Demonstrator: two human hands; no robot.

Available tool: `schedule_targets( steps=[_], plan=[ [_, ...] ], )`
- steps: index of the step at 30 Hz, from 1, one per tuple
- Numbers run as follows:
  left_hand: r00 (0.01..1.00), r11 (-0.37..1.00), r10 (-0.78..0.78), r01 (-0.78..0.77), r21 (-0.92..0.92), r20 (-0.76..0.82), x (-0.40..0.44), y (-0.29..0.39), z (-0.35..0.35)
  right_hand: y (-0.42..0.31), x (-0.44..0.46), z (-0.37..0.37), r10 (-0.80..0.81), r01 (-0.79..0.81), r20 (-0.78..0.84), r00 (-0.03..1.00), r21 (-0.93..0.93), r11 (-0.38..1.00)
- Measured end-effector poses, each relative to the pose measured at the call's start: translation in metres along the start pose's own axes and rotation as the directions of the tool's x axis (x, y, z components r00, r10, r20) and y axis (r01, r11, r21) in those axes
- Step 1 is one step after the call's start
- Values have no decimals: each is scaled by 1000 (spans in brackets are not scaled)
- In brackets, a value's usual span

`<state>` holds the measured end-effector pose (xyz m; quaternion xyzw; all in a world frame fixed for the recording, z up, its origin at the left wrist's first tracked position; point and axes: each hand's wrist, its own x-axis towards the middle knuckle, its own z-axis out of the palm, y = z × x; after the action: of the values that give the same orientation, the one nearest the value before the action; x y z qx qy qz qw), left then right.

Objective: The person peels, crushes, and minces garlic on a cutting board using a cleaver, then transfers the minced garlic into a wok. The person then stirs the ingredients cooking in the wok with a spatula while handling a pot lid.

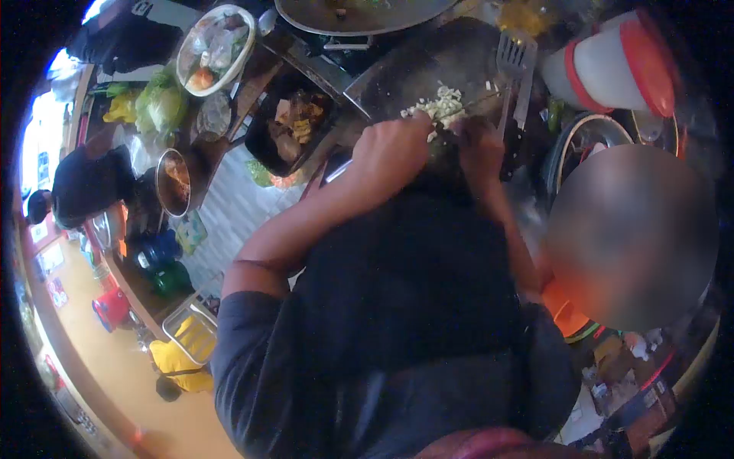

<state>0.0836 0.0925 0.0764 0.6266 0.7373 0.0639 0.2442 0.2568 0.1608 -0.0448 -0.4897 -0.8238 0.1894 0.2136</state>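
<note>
Small pale chopped pieces (443, 103) are heaped on a dark round board (397, 76). My left hand (399, 147) is closed at the near left edge of the heap, knuckles up; what its fingers hold is hidden. My right hand (480, 149) lies just right of it, in shadow, with fingers bent at the heap's near side; what they grip cannot be made out. A thin dark edge like a blade (482, 99) crosses the pieces, and its handle is not visible.
A slotted metal turner (515, 57) lies right of the heap. Beyond the board is a large pan (359, 32). Leftward are a black tray of food (294, 126), a white bowl (216, 50), and a pot (174, 182). A white container with red rim (612, 65) stands right, near a person (631, 237).
</note>
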Motion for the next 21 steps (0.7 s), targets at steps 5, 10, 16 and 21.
schedule_targets(
  steps=[5, 10, 16, 21],
  plan=[
    [999, 1000, -12, 12, 0, 40, 2, -7, 24, 18, 0, 13, -23, 22, -28, 999, -47, 999],
    [997, 996, 73, -75, -50, -41, 18, -8, 35, 17, 2, 17, 77, -64, 61, 995, -188, 980],
    [1000, 1000, 23, -23, 16, 17, 4, -5, 11, -6, -5, -10, 121, -126, 49, 991, 107, 986],
    [999, 1000, 4, -4, -4, 54, 0, -17, 30, -36, -17, -5, 133, -134, -18, 991, -87, 987]
  ],
)
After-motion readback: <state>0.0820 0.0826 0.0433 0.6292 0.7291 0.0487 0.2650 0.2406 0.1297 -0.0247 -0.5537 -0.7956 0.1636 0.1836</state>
